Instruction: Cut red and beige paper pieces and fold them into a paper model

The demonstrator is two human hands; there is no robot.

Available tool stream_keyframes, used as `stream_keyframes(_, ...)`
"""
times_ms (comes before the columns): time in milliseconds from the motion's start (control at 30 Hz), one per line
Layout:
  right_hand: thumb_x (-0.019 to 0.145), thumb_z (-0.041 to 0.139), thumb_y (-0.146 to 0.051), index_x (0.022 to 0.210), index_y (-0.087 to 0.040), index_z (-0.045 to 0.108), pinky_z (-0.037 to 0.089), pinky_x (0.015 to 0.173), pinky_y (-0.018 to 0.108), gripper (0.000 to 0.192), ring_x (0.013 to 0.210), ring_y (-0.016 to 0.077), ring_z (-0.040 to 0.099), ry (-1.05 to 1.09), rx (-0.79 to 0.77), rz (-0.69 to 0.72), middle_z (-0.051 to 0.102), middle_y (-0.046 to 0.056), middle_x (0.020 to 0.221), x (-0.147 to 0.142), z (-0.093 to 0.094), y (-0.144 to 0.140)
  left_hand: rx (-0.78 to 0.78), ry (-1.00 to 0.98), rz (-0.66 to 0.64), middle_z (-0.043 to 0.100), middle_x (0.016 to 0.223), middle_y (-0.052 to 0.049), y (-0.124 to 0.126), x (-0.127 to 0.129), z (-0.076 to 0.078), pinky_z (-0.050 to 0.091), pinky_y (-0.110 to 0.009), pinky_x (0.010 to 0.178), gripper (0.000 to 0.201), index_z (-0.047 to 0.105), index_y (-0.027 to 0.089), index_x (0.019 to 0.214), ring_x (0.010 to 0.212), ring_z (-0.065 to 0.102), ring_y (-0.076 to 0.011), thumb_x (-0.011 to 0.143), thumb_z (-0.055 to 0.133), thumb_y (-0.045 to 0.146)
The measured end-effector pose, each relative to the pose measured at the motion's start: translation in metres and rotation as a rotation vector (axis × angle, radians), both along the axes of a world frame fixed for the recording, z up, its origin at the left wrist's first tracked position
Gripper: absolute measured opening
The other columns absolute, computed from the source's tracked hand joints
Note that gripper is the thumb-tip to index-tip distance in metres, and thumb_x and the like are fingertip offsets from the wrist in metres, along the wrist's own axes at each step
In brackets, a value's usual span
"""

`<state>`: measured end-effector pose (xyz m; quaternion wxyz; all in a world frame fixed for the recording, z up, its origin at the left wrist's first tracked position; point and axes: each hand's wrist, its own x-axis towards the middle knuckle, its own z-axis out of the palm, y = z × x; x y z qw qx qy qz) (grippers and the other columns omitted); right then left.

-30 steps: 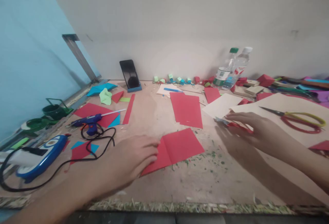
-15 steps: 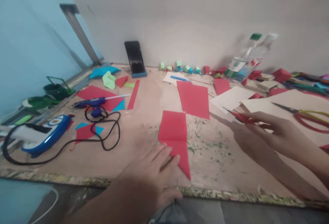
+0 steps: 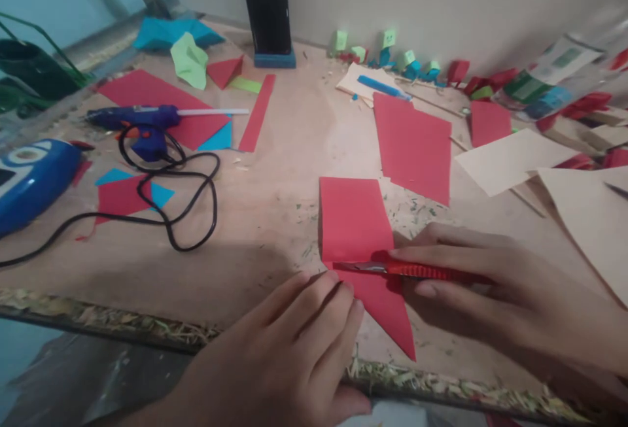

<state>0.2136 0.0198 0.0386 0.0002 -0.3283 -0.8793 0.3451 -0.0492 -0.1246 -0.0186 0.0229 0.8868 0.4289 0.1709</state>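
A folded red paper sheet (image 3: pixel 356 224) lies near the table's front edge, its lower part tapering to a point. My left hand (image 3: pixel 299 342) rests flat with its fingertips pressing the sheet's lower left edge. My right hand (image 3: pixel 495 290) holds a red utility knife (image 3: pixel 417 271) sideways, its metal blade tip lying across the paper at the fold line, right beside my left fingertips.
A second red sheet (image 3: pixel 413 146) lies behind. A blue glue gun (image 3: pixel 142 121) with black cord (image 3: pixel 191 198) sits at the left, beside a blue device (image 3: pixel 29 178). Beige card sheets (image 3: pixel 515 159) lie at the right, a black phone stand (image 3: pixel 267 8) and small paper cubes (image 3: pixel 387 54) at the back.
My right hand brought the red knife from the right down onto the red sheet. My left hand stayed on the sheet's lower edge. The view moved closer and lower.
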Motion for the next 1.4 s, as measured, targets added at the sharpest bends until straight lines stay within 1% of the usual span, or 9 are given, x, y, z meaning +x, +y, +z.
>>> stream_keyframes(133, 0.099, 0.067, -0.036, 0.132, -0.043, 0.074, 0.062, 0.084, 0.029, 0.035, 0.107, 0.0244, 0.074, 0.041, 0.005, 0.059, 0.075, 0.003, 0.124, -0.004, -0.009, 0.006, -0.038, 0.044, 0.041, 0.07, 0.141, -0.009, 0.001, 0.005, 0.001, 0.044, -0.04, 0.119, 0.057, 0.07, 0.012, 0.133, 0.136, 0.058, -0.0311, 0.105, 0.051, 0.058)
stream_keyframes(267, 0.099, 0.067, -0.036, 0.133, -0.046, 0.072, 0.063, 0.079, 0.025, 0.035, 0.1, 0.0217, 0.076, 0.071, 0.03, 0.033, 0.076, 0.001, 0.118, -0.004, -0.013, 0.003, -0.002, 0.005, 0.028, 0.071, 0.139, -0.01, 0.003, 0.006, 0.002, 0.05, -0.038, 0.115, 0.055, 0.075, 0.012, 0.125, 0.133, 0.06, -0.0297, 0.108, 0.045, 0.055)
stream_keyframes(500, 0.1, 0.064, -0.039, 0.135, -0.049, 0.067, 0.065, 0.075, 0.024, 0.037, 0.099, 0.0223, 0.076, 0.029, 0.088, 0.061, 0.075, 0.001, 0.117, -0.003, -0.014, 0.004, -0.078, -0.033, 0.016, 0.064, 0.15, -0.008, -0.004, 0.002, 0.0, 0.05, -0.043, 0.12, 0.05, 0.068, 0.015, 0.139, 0.14, 0.057, -0.0316, 0.106, 0.053, 0.049)
stream_keyframes(667, 0.098, 0.066, -0.038, 0.137, -0.05, 0.067, 0.065, 0.074, 0.025, 0.041, 0.1, 0.0244, 0.077, 0.052, 0.102, 0.051, 0.075, -0.001, 0.121, -0.004, -0.019, 0.005, -0.066, -0.034, 0.025, 0.064, 0.15, -0.009, -0.003, 0.004, -0.003, 0.052, -0.042, 0.119, 0.051, 0.067, 0.015, 0.141, 0.139, 0.059, -0.0306, 0.107, 0.051, 0.049)
stream_keyframes(867, 0.097, 0.066, -0.034, 0.137, -0.046, 0.07, 0.065, 0.073, 0.027, 0.042, 0.099, 0.026, 0.077, 0.065, 0.076, 0.048, 0.076, 0.002, 0.119, -0.003, -0.02, 0.002, -0.052, 0.035, 0.022, 0.059, 0.156, -0.005, -0.006, 0.001, -0.007, 0.045, -0.042, 0.125, 0.049, 0.063, 0.018, 0.145, 0.143, 0.053, -0.0296, 0.108, 0.046, 0.045)
stream_keyframes(1100, 0.097, 0.065, -0.031, 0.141, -0.048, 0.065, 0.066, 0.072, 0.025, 0.046, 0.101, 0.0239, 0.077, 0.096, 0.071, 0.051, 0.075, 0.001, 0.122, -0.005, -0.021, 0.003, -0.017, 0.03, 0.002, 0.06, 0.154, -0.006, -0.005, -0.001, -0.01, 0.045, -0.042, 0.124, 0.042, 0.065, 0.02, 0.142, 0.142, 0.054, -0.0294, 0.105, 0.05, 0.032)
stream_keyframes(1233, 0.1, 0.064, -0.029, 0.14, -0.044, 0.066, 0.064, 0.076, 0.025, 0.044, 0.1, 0.0216, 0.076, 0.083, 0.054, 0.082, 0.074, 0.002, 0.12, -0.006, -0.018, 0.002, 0.039, 0.073, -0.002, 0.058, 0.154, -0.007, -0.004, -0.002, -0.014, 0.046, -0.046, 0.123, 0.043, 0.064, 0.02, 0.142, 0.142, 0.052, -0.0322, 0.105, 0.05, 0.035)
stream_keyframes(1333, 0.102, 0.063, -0.029, 0.143, -0.039, 0.066, 0.063, 0.077, 0.026, 0.042, 0.101, 0.0217, 0.075, 0.062, 0.029, 0.107, 0.073, 0.005, 0.121, -0.006, -0.015, 0.001, 0.077, 0.068, 0.013, 0.057, 0.153, -0.006, -0.006, -0.001, -0.017, 0.044, -0.046, 0.122, 0.041, 0.064, 0.019, 0.142, 0.142, 0.05, -0.0333, 0.105, 0.048, 0.029)
stream_keyframes(1400, 0.104, 0.06, -0.029, 0.145, -0.037, 0.063, 0.062, 0.075, 0.025, 0.042, 0.101, 0.0212, 0.074, 0.059, 0.037, 0.129, 0.072, 0.006, 0.122, -0.005, -0.014, 0.0, 0.099, 0.043, 0.033, 0.058, 0.151, -0.006, -0.006, 0.001, -0.019, 0.041, -0.046, 0.124, 0.037, 0.066, 0.018, 0.136, 0.141, 0.052, -0.0323, 0.104, 0.049, 0.024)
